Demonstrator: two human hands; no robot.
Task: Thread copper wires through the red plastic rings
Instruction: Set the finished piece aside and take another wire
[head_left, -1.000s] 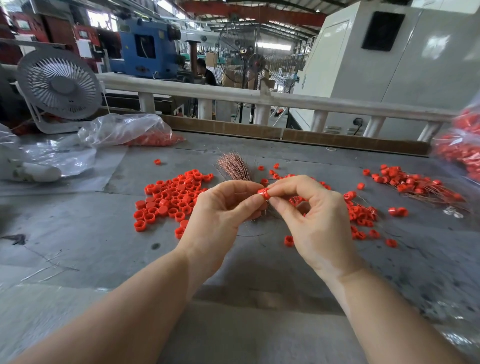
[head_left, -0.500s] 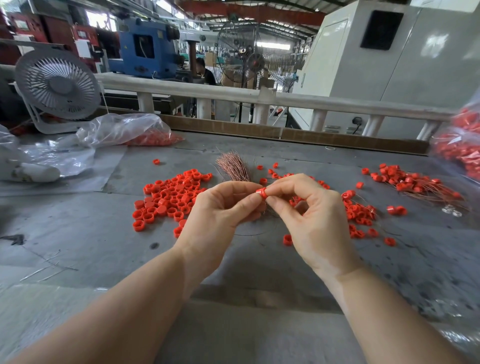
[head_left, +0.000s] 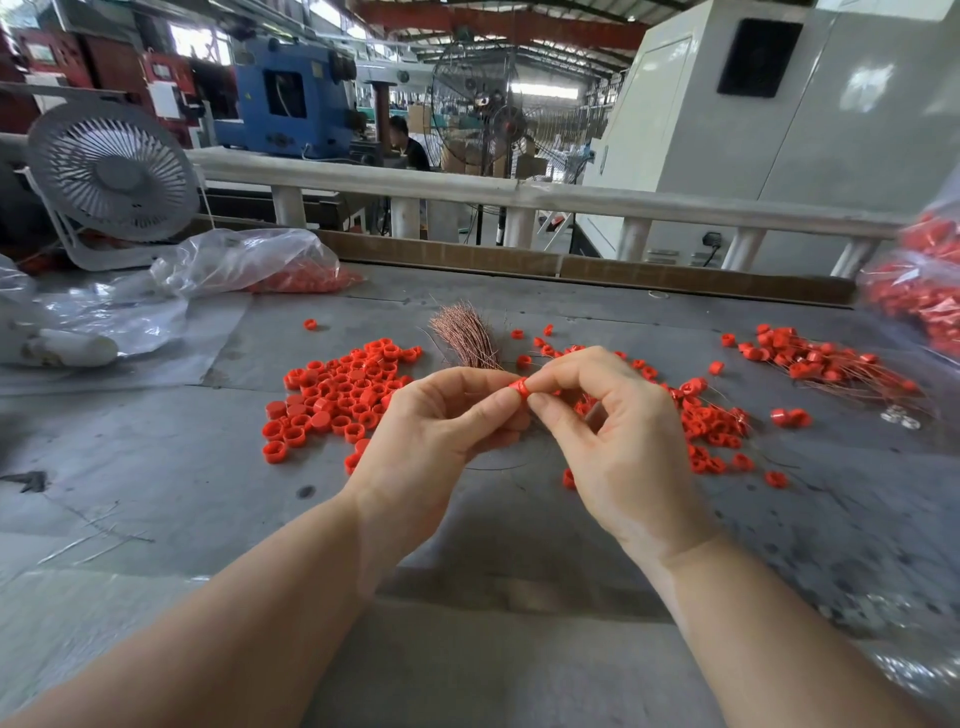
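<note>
Your two bare forearms come up from the near edge of the grey worktable and meet above its middle. Your left hand and right hand both pinch one small red plastic ring between thumb and forefinger tips, the left from its left side, the right from its right side. The remaining fingers of the left hand are curled in under the palm; those of the right arch loosely below the ring. Whether a wire is already through the ring cannot be told, since your fingertips cover it.

To do this step well, keep the ring's bore turned so you can see it, steady it with the left pinch, and let the right fingertips guide the fine strand straight along the bore. Hold the strand close to its tip, because so thin a wire probably buckles if you push it from further back.

Just behind the ring, the fanned bundle of thin copper wires lies on the table. Left of the ring sits the dense pile of loose red rings, probably still unthreaded. Right of the ring, partly behind your right hand, lies a scatter of red rings with wires trailing from them, and further right and back a second heap of wired rings. Far left of the ring, a clear plastic bag holding more red rings rests beside a white desk fan.
</note>
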